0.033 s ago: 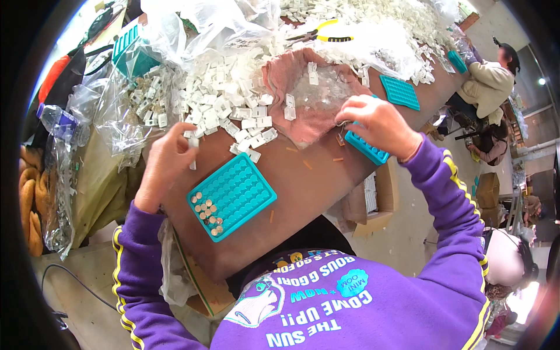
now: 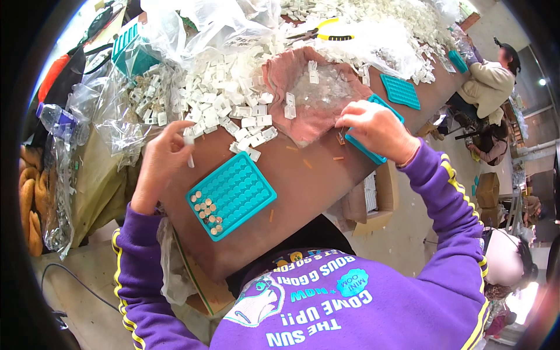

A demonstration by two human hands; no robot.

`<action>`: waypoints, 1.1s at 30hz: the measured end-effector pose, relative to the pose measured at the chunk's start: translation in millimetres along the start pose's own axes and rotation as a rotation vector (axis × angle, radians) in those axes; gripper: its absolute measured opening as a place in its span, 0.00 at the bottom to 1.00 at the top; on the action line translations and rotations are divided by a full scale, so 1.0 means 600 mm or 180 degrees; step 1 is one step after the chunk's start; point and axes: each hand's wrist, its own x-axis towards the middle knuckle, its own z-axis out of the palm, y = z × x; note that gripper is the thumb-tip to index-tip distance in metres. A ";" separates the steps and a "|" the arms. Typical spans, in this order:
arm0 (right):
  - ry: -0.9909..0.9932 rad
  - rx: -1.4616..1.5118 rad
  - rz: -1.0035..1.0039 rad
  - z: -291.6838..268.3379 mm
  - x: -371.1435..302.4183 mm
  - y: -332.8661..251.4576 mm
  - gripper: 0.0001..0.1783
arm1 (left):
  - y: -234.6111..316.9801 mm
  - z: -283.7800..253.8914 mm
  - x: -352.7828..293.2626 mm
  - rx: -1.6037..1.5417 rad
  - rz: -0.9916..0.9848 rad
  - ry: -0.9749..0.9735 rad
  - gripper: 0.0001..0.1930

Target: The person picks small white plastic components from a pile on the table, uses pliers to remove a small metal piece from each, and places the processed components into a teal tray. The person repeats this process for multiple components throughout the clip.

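1 white piece [image 2: 191, 162] in the left hand [image 2: 156, 166], right hand [image 2: 382, 131] over a teal tray [image 2: 391, 108]

The left thumb and fingers pinch the piece; the right fingertips are drawn close, anything between them too small to tell. Between the hands, nearer the body, another teal tray [image 2: 240, 182] with round discs [image 2: 212, 207] sits on the brown surface [image 2: 297, 195]. Beyond lie heaped white pieces [image 2: 204, 102] and a pink cloth [image 2: 306, 131].
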 end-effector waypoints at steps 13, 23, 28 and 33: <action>-0.0131 -0.0285 -0.0435 0.042 0.024 -0.027 0.07 | -0.032 0.016 -0.231 -0.1323 -0.0612 0.1820 0.06; 0.0551 0.3305 0.1104 0.010 0.029 -0.149 0.12 | -0.030 0.029 -0.235 -0.0158 -0.0324 0.2061 0.18; 0.0955 0.6206 0.1707 0.073 0.054 -0.235 0.11 | 0.024 0.003 -0.272 -0.3583 -0.0615 0.2402 0.28; 0.0217 0.6327 0.1539 0.061 0.075 -0.264 0.13 | 0.108 0.070 -0.278 -0.4499 -0.0586 0.1572 0.16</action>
